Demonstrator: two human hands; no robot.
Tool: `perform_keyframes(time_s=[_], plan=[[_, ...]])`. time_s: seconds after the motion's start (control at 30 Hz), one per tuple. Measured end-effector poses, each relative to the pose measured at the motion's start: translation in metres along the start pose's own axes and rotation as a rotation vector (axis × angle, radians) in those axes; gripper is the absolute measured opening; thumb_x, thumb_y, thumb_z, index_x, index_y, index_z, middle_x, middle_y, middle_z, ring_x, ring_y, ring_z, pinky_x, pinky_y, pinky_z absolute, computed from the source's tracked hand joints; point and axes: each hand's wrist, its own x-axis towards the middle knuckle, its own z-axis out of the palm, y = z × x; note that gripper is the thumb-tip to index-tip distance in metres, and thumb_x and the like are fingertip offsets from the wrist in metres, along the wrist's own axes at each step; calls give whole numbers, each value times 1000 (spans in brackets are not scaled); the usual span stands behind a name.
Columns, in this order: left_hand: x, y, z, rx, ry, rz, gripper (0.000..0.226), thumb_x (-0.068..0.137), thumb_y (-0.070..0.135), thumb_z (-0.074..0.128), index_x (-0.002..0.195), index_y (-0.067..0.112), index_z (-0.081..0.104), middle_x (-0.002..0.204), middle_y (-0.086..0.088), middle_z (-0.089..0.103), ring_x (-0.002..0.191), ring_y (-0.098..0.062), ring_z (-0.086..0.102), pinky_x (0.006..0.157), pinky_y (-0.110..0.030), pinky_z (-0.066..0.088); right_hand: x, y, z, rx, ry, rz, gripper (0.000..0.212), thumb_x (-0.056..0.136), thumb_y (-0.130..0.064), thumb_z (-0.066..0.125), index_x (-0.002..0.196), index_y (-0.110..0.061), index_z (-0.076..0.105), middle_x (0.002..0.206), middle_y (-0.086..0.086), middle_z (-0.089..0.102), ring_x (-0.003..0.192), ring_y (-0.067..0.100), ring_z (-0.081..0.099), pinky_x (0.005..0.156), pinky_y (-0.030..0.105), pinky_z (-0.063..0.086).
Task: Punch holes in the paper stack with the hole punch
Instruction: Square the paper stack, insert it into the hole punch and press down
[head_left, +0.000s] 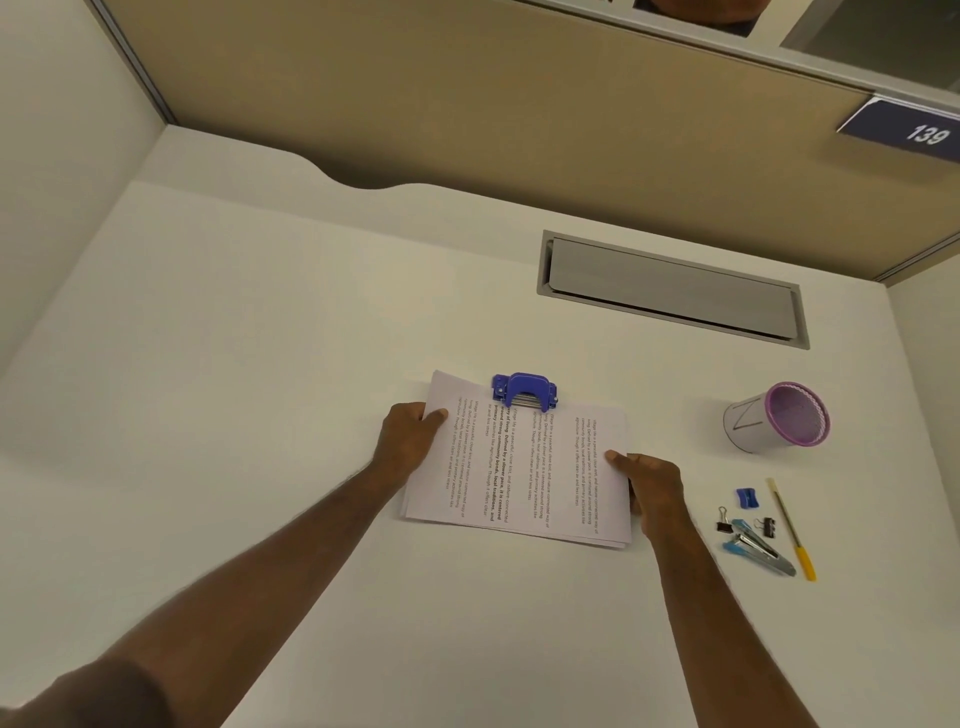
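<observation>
Head view: paper stack fed into the punch

A white printed paper stack (524, 467) lay on the counter (260, 364), its far edge inside the blue hole punch (524, 389). The left hand (410, 431) pinched its left edge, the right hand (649, 483) gripped its right edge.

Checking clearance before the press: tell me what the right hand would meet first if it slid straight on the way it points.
Only the paper stack that the right hand already grips; beyond that lies the left hand, roughly.

desk (260, 415) left: open | right: cup (776, 418), stapler (758, 548), pencil (792, 530)
</observation>
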Motion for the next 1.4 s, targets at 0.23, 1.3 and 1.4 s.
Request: perform_keyframes(time_s=[0.23, 1.3, 1.4], plan=[[-2, 0, -7, 90, 43, 56, 45, 99, 28, 59, 59, 14, 46, 62, -1, 53, 58, -20, 47, 60, -31, 38, 0, -2, -3, 24, -25, 4, 24, 86, -24, 77, 78, -5, 64, 103, 28, 73, 82, 42, 67, 88, 62, 54], [35, 81, 55, 737, 170, 773, 55, 98, 56, 50, 139, 19, 58, 133, -6, 65, 127, -26, 56, 112, -44, 35, 19, 55, 59, -984, 109, -905, 83, 100, -62, 30, 160, -17, -5, 168, 3, -10, 155, 21, -8, 126, 50, 3], [53, 96, 79, 992, 115, 709, 84, 96, 71, 14, 162, 19, 18, 170, -11, 18, 158, -32, 12, 127, -56, 3, 20, 56, 60, -978, 104, -899, 83, 99, -65, 27, 160, -18, -5, 168, 2, -10, 155, 21, -8, 125, 49, 2]])
